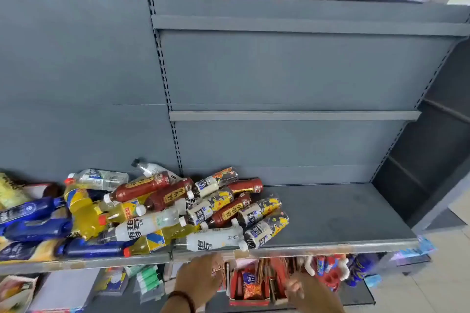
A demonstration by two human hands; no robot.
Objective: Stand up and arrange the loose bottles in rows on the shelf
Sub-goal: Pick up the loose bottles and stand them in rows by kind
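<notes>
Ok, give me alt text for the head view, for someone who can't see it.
A heap of drink bottles lies toppled on the left part of a grey metal shelf, none standing upright. The left hand and right hand hover empty just below the shelf's front edge.

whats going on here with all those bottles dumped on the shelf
A person is at a grey shop shelf where a pile of drink bottles, brown, yellow, blue and white, lies on its side at the left. None has been stood up yet. The left hand is just below the shelf's front edge, under a white bottle, fingers relaxed and holding nothing. The right hand is lower, blurred, and also holds nothing.
</notes>
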